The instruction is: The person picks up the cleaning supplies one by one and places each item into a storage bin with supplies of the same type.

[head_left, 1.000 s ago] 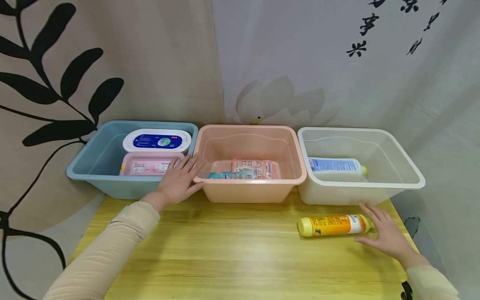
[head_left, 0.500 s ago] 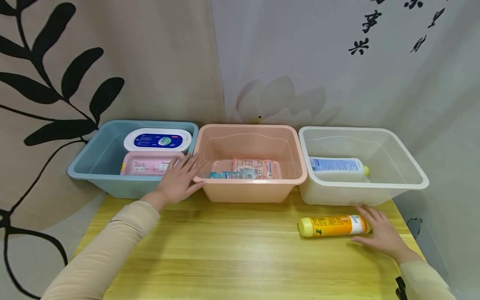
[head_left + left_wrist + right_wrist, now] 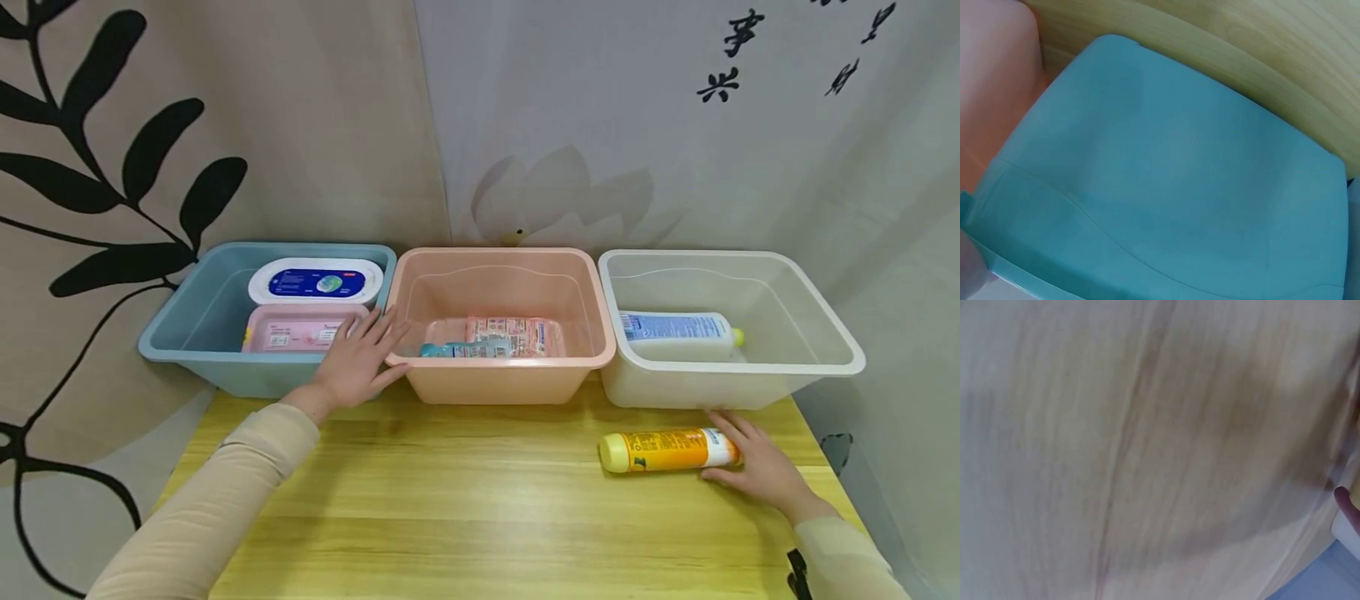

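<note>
My left hand (image 3: 356, 362) rests with spread fingers over the adjoining rims of the blue bin (image 3: 217, 358) and the pink bin (image 3: 495, 375). In the left wrist view, the blue bin's outer wall (image 3: 1166, 162) takes up most of the picture. An orange bottle with yellow ends (image 3: 667, 451) lies on its side on the table. Around its right end, my right hand (image 3: 765, 471) has its fingers on the far side and thumb on the near side; firm contact cannot be told. The right wrist view shows mostly tabletop, with one fingertip (image 3: 1346, 503) at the right edge.
Inside the blue bin are a white wipes pack (image 3: 317, 282) and a pink pack (image 3: 296, 329). The pink bin holds a printed packet (image 3: 517, 335) and a blue-capped tube (image 3: 465, 349). A white bottle (image 3: 675, 336) lies in the white bin (image 3: 750, 385). Curtains hang behind the wooden table (image 3: 480, 508).
My right hand has moved slightly left, closer around the right end of the orange bottle. My left hand stays on the bin rims. The view has shifted a little.
</note>
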The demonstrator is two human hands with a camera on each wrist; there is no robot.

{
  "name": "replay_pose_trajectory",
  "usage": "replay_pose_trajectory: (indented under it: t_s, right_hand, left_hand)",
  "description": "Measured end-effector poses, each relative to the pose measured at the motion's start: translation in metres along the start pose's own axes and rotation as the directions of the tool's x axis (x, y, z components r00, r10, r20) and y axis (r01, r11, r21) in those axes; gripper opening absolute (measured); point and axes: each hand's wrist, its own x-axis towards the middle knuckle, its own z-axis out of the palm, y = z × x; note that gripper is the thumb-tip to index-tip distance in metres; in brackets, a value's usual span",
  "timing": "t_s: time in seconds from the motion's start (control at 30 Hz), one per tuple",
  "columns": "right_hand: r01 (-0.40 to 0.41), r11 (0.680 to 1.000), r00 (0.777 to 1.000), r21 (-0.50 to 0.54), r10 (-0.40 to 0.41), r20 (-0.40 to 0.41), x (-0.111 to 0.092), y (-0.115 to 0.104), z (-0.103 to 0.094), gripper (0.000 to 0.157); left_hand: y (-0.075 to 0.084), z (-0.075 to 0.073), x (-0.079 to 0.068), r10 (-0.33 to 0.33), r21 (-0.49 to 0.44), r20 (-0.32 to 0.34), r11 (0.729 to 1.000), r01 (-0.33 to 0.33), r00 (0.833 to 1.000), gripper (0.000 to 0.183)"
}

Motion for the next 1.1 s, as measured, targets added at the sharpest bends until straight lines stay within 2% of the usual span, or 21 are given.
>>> replay_pose_trajectory:
  t_s: [0.23, 0.43, 0.6, 0.83, 0.97, 1.1]
  right_hand:
    - [-0.061, 0.998, 0.998, 0.002, 0.061, 0.024, 0.001, 0.000, -0.001, 0.078]
    - [-0.079, 0.997, 0.996, 0.014, 0.078, 0.039, -0.001, -0.006, -0.004, 0.077]
    - [-0.135, 0.990, 0.989, 0.027, 0.133, 0.062, -0.006, -0.013, -0.011, 0.078]
    - [-0.192, 0.981, 0.980, 0.016, 0.191, 0.053, -0.007, -0.021, -0.027, 0.076]
    - [-0.227, 0.972, 0.969, 0.054, 0.221, 0.110, -0.005, -0.024, -0.039, 0.073]
    - [-0.295, 0.940, 0.943, 0.173, 0.257, 0.212, -0.005, -0.025, -0.051, 0.071]
  left_hand:
    - [0.000, 0.000, 0.000, 0.001, 0.006, -0.003, 1.000, -0.001, 1.000, 0.067]
    - [0.001, -0.001, -0.001, 0.006, 0.015, -0.009, 1.000, -0.006, 1.000, 0.068]
    - [0.002, -0.002, -0.001, 0.008, 0.008, -0.009, 1.000, -0.008, 1.000, 0.067]
    - [0.002, -0.004, -0.001, 0.003, 0.012, -0.008, 1.000, -0.003, 1.000, 0.066]
    - [0.002, -0.004, -0.001, 0.001, 0.012, -0.006, 1.000, -0.001, 1.000, 0.067]
    - [0.002, -0.003, 0.000, 0.002, 0.015, -0.007, 1.000, -0.002, 1.000, 0.066]
